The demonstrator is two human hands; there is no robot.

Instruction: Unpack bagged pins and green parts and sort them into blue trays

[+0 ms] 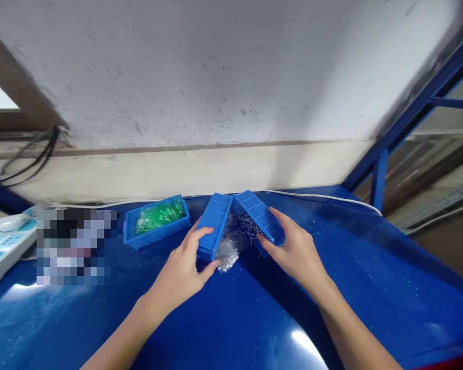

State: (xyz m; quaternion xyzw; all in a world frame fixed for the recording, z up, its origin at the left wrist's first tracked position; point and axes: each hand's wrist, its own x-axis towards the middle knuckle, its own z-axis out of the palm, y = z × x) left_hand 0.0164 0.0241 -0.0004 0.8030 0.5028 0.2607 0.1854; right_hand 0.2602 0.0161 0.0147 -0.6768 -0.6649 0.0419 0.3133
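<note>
My left hand (191, 259) grips a blue plastic bin (215, 218), fingers over its outer side and thumb at the near end. This bin is tipped on its side, its opening facing right. My right hand (291, 246) grips a second blue bin (256, 210), tipped so that its opening faces left. Between the two bins lies a clear plastic bag (229, 251) with small shiny pieces. Thin dark metal pins or screws (247, 224) show at the mouth of the right bin. Their exact kind is too small to tell.
Left of my hands stands another blue bin (157, 222) with green bagged items. A white power strip (7, 246) and a pixelated patch are at the far left. A white cable (316, 195) runs along the wall. A blue metal frame (378, 164) rises at the right.
</note>
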